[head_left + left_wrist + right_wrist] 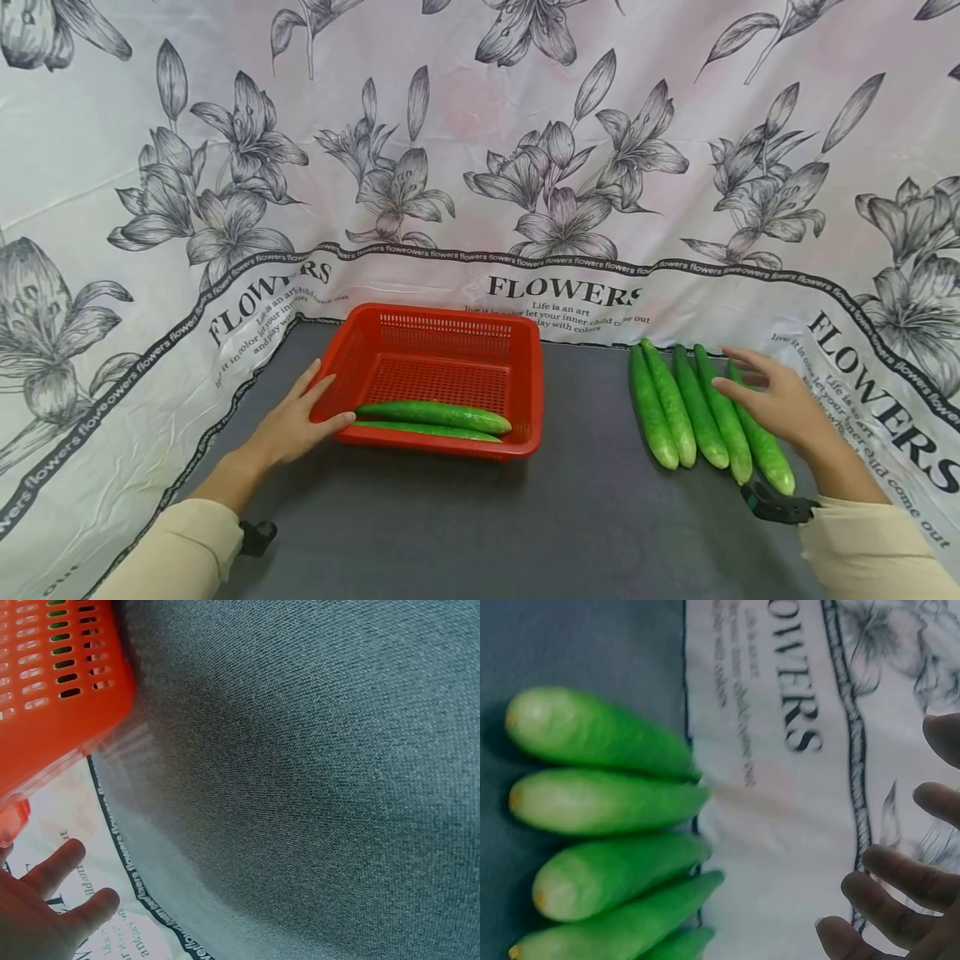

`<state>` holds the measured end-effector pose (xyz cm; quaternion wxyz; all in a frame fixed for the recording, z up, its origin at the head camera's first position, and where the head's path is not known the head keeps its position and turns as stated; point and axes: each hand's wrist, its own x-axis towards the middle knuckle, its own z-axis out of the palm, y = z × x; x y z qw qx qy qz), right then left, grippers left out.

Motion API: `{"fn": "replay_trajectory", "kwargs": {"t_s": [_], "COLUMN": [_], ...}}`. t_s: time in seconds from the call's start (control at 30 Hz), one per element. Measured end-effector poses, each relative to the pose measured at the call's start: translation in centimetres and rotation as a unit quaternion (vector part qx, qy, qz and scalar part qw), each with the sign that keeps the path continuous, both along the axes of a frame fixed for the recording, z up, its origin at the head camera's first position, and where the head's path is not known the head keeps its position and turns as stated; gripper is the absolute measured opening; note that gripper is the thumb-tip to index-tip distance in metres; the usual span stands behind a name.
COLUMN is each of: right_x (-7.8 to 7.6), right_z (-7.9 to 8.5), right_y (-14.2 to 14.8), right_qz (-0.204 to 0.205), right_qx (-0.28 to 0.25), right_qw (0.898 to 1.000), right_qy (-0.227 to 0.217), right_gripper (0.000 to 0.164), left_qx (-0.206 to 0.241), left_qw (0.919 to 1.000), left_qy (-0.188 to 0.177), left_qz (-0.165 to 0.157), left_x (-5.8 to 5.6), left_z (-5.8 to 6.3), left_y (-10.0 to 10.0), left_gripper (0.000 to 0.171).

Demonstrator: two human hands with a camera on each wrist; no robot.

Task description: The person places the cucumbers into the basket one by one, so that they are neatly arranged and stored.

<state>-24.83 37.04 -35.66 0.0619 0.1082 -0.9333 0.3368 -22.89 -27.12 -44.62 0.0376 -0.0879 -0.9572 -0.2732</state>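
Two green cucumbers [438, 414] lie along the near side of a red plastic basket [534, 375] with slotted walls. My left hand [303, 425] is at the basket's left end, its thumb by the near left corner. In the left wrist view the fingers of the left hand [41, 911] are spread beside the basket [67, 724]. Over the rightmost of several loose cucumbers [699, 408], my right hand [780, 404] hovers with fingers apart and nothing in them. The right wrist view shows cucumbers [600, 799] side by side, away from the right fingers [896, 915].
Everything stands on a dark grey cloth surface [585, 508]. White flower-printed fabric [420, 283] rises behind it and along both sides, close behind the basket and the loose cucumbers. Dark straps [776, 504] sit on both wrists.
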Motion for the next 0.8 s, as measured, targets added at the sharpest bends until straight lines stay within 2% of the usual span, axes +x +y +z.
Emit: {"fn": "replay_trajectory", "kwargs": {"t_s": [0.17, 0.4, 0.8], "right_x": [-0.8, -1.4, -1.4], "right_z": [-1.4, -3.8, -5.6], "right_y": [1.7, 4.6, 7.4], "right_qz": [-0.022, -0.058, -0.084], "right_qx": [0.020, 0.030, 0.036], "right_qw": [0.999, 0.990, 0.981], "right_qy": [-0.045, -0.125, -0.172], "right_gripper": [0.070, 0.081, 0.084], "left_qx": [0.003, 0.006, 0.013], "left_qw": [1.0000, 1.0000, 0.9999], "left_qy": [0.003, -0.002, 0.004], "left_qz": [-0.001, -0.001, -0.002], "left_x": [-0.1, -0.2, -0.4], "left_z": [-0.1, -0.1, -0.1], "left_y": [0.0, 0.1, 0.1], "left_gripper": [0.085, 0.086, 0.086]}}
